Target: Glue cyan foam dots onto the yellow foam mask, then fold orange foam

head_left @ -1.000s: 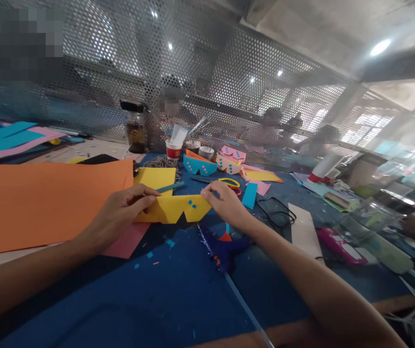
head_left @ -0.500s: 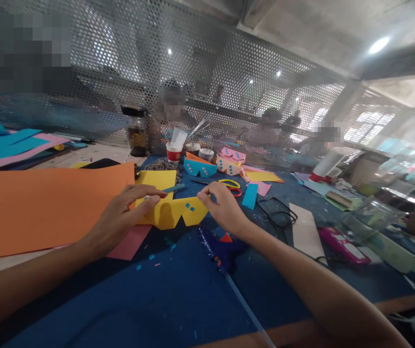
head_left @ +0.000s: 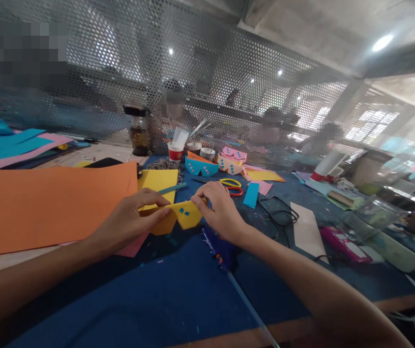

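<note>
Both of my hands hold a yellow folded paper piece (head_left: 189, 217), notched like a pair of glasses, with small blue squares on its front. The fingers and thumb of my left hand (head_left: 138, 212) pinch its left part, covering much of that side. At the upper right edge, my right hand (head_left: 216, 210) grips it between thumb and bent fingers. Just below my right hand lies a dark blue glue gun (head_left: 225, 251) with a long translucent glue stick (head_left: 249, 302) trailing towards me. A thin blue-grey stick (head_left: 173, 188) rests behind my left fingertips.
Orange paper (head_left: 55, 208) covers the left side. Behind the hands are yellow paper (head_left: 162, 179), scissors (head_left: 232, 183), a blue notched piece (head_left: 202, 167) and paper cups (head_left: 175, 152). To the right lie a black cord (head_left: 278, 215), a pink device (head_left: 345, 244) and a clear container (head_left: 360, 220).
My left hand has slid right along the yellow paper piece and now covers more of it. The piece has tilted, and my right hand has shifted slightly left.
</note>
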A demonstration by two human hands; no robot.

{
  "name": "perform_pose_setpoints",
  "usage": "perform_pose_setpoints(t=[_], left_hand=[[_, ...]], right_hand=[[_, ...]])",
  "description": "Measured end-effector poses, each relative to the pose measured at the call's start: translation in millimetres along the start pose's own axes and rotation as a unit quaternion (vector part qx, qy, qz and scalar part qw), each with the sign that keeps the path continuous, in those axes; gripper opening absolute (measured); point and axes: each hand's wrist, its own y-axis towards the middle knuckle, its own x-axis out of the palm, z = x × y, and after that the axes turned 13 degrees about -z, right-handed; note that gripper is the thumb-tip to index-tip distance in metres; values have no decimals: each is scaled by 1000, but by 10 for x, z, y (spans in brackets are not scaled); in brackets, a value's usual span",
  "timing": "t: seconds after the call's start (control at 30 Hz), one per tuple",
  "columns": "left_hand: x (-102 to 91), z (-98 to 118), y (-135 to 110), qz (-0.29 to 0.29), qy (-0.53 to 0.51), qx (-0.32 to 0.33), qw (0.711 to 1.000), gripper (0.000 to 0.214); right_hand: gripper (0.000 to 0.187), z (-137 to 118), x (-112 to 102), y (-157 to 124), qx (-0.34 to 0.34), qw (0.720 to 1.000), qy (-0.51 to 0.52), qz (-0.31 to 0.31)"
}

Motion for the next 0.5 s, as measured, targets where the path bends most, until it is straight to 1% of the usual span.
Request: perform_pose_setpoints(t=[0.07, 0.13, 0.17, 0.2, 0.3, 0.37, 0.43, 0.5], left_hand=[[-5, 2, 8, 6, 10, -5, 1000, 36], [-39, 2, 25, 16, 17, -21, 999, 38], [-67, -4, 35, 20, 21, -34, 999, 40], [-99, -16, 47, 20, 26, -49, 998, 42], [-197, -81, 91, -1, 41, -71, 997, 43], [-238, -132, 130, -24, 49, -61, 997, 41], [-253, -163, 181, -38, 51, -59, 996, 40], [-253, -167, 246, -43, 46, -68, 996, 40]], right_hand=[[11, -2, -51, 2, -17, 1000, -9, 19], [8, 4, -155, -18, -29, 998, -22, 49], [9, 8, -222, -45, -30, 998, -25, 56], [10, 12, -293, -86, -23, 998, -23, 46], [15, 27, -487, -292, -5, 996, -6, -86], [26, 47, -565, -466, 9, 985, -20, -170], [35, 78, -600, -624, 24, 973, -32, -229], [44, 115, -615, -735, 37, 963, -31, -264]])
